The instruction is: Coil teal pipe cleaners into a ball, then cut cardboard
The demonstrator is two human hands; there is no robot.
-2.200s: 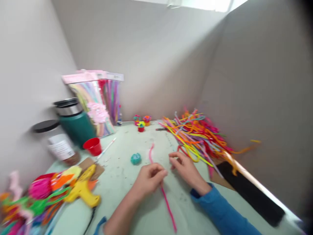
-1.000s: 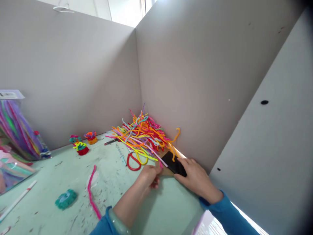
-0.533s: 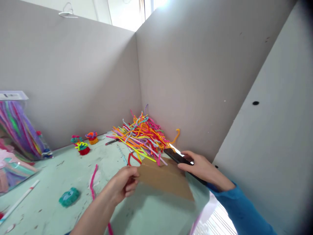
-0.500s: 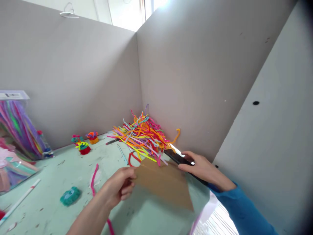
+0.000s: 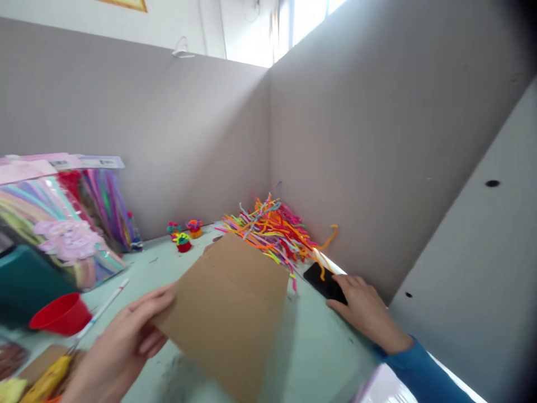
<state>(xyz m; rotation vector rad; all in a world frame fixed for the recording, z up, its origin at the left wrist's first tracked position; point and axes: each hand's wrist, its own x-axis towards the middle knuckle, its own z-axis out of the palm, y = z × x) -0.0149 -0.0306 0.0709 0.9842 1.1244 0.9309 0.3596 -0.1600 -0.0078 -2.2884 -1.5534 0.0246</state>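
My left hand (image 5: 126,341) pinches the left edge of a flat brown cardboard sheet (image 5: 230,310), thumb on top. The sheet is tilted above the table and hides part of it. At the right, my right hand (image 5: 364,308) grips the near end of a black smartphone (image 5: 321,281), thumb along one side and fingers along the other; the phone lies flat or nearly so on the tabletop. An orange pipe cleaner from the pile (image 5: 272,226) hangs over the phone's far end.
Small pipe-cleaner pots (image 5: 183,242) stand by the back panel (image 5: 188,129). On the left are packs of pipe cleaners (image 5: 107,201), a red cup (image 5: 61,314), a white stick (image 5: 103,307), a teal container (image 5: 36,288) and a yellow-handled tool (image 5: 48,380). A grey panel (image 5: 356,140) rises on the right.
The cardboard has moved left and up with my left hand. The phone, tilted before, now lies lower on the table under my right hand. The view has turned left.
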